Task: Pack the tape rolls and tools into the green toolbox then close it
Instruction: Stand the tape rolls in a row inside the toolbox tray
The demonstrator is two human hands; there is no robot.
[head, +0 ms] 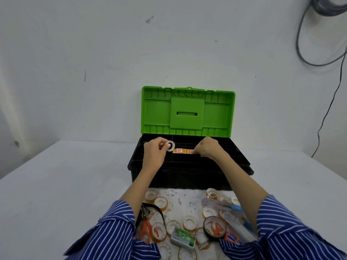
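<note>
A white table fills the lower half of the view, its far edge running up against a pale wall. Near the table's front edge lies a stained, speckled white patch. The wall carries a few dark scuff marks and a thin vertical line on the left. In the upper right corner hang looped grey cables, and one thin black wire trails down toward the table's far right corner.

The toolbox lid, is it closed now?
No, the green lid stands upright and open behind the black toolbox, while both hands work over it.
</note>
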